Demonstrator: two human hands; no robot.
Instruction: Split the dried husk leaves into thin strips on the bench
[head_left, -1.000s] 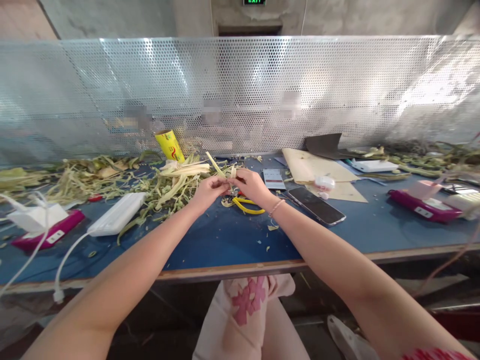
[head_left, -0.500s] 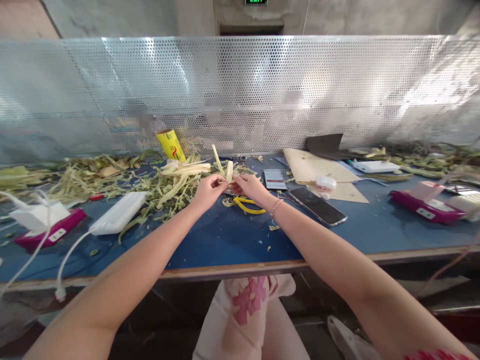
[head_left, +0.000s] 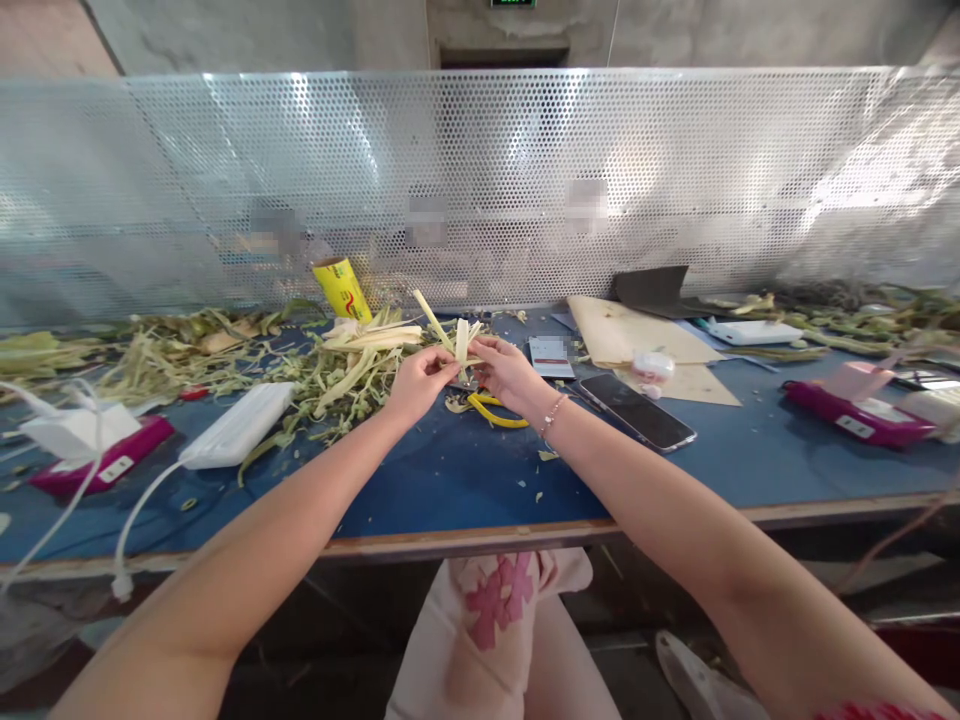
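My left hand (head_left: 418, 384) pinches a pale green plant stalk (head_left: 433, 318) between thumb and fingertips, its thin end pointing up and to the left. A flat, pale strip (head_left: 463, 340) of it stands upright between my two hands, split at the top. My right hand (head_left: 514, 382), with a bracelet at the wrist, is closed at the strip's right edge; its lower fingers are partly hidden. Under my hands lies a tool with curved yellow handles (head_left: 499, 415), its working end covered. A heap of stalks and peelings (head_left: 352, 375) spreads just left of my left hand.
On the blue table (head_left: 457, 480) are a yellow tube (head_left: 342, 289), a white power strip (head_left: 238, 425), and a purple socket block (head_left: 101, 462) at left. To the right lie a black phone (head_left: 637, 411), brown paper (head_left: 637, 335) and another purple block (head_left: 855, 418). A perforated metal screen (head_left: 480, 180) stands behind.
My right hand has shifted slightly right and opened up a little around the strip. The strip's top now spreads apart, and the thin stalk tilts further left. My left hand barely moved.
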